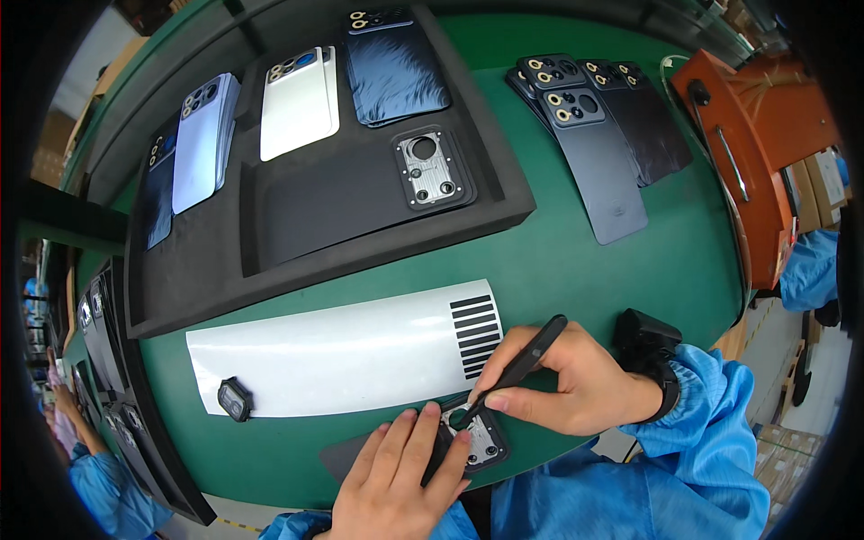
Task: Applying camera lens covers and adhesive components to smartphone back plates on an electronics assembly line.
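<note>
A dark phone back cover (487, 447) with a silver metal camera plate lies at the near table edge. My left hand (393, 468) rests on it with fingers stretched out, hiding much of its length. In my right hand (576, 382) are slim black tweezers (533, 354), held like a pen, their tip down at the large round opening of the camera plate. Whether anything sits between the tips is too small to tell. Just beyond my hands lies a glossy white sheet (342, 351) with a column of black strips (474, 328) at its right end.
A black foam tray (360, 256) holds blue, lilac and white phone covers, plus a dark cover with a metal camera plate (427, 169). More dark covers (598, 171) overlap at the back right. A small black angular object (236, 399) sits on the sheet. An orange cabinet (733, 171) stands right.
</note>
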Available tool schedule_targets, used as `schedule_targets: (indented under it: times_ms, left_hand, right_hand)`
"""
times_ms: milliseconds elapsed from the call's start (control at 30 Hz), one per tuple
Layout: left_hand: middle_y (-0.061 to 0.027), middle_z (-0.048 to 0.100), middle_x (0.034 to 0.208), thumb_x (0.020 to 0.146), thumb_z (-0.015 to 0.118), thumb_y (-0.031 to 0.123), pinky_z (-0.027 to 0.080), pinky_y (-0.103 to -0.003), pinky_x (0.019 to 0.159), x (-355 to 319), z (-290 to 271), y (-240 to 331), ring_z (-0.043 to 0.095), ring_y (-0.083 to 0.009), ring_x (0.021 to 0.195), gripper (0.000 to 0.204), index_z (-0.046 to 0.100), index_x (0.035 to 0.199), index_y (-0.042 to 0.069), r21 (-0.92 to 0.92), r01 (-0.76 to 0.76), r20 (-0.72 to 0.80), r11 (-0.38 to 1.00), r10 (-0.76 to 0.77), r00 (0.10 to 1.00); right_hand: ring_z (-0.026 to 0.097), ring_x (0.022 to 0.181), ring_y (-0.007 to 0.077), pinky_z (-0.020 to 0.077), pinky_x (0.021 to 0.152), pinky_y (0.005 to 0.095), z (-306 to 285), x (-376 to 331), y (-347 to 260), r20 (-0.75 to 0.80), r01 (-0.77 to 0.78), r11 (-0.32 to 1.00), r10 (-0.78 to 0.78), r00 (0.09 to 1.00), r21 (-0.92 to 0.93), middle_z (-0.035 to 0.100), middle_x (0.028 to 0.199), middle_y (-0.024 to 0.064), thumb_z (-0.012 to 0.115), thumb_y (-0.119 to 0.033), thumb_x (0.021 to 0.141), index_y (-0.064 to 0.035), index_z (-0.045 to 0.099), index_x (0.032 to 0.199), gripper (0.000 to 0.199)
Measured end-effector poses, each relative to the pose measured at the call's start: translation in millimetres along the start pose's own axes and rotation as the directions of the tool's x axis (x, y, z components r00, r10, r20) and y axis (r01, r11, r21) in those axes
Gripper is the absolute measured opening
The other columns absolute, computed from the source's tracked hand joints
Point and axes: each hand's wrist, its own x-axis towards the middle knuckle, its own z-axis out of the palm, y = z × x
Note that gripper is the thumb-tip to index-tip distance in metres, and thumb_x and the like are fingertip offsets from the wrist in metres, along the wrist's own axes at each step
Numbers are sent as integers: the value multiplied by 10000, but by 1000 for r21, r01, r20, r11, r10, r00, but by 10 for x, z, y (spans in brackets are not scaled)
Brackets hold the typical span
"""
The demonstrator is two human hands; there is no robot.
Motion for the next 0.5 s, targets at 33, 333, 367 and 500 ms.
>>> schedule_targets:
  times_ms: [33,333,367,500]
  left_hand:
    - [-218,493,1369,731,761,228,449,-453,1019,-3,8,-10,519,-359,1227,538,611,1236,116,-18,-4,-18,1000,3,1000]
    - [-250,487,1364,735,765,207,454,-476,1009,-10,32,-25,519,-401,1212,507,636,1214,101,-74,-12,-47,997,8,999]
    - [-252,487,1364,733,768,210,455,-481,1005,-6,32,-29,520,-405,1208,510,636,1212,97,-86,-13,-50,996,9,999]
    - [-254,489,1360,730,772,211,458,-489,998,2,41,-30,523,-408,1201,511,636,1208,89,-92,-11,-52,996,6,999]
  right_hand:
    - [687,784,186,542,710,310,10,2,8,3,-2,1000,2,1000,2,672,866,105,689,-2,853,19,615,1001,167]
    - [698,858,215,545,772,317,13,-33,-26,-25,-71,992,68,997,-105,702,918,95,713,-46,845,-2,681,966,134]
    - [698,854,214,545,768,315,13,-33,-30,-32,-73,990,69,997,-118,703,915,96,717,-50,842,-3,681,965,136]
    - [698,837,210,543,750,307,10,-30,-18,-50,-60,988,53,997,-139,703,905,97,723,-58,838,-5,684,959,138]
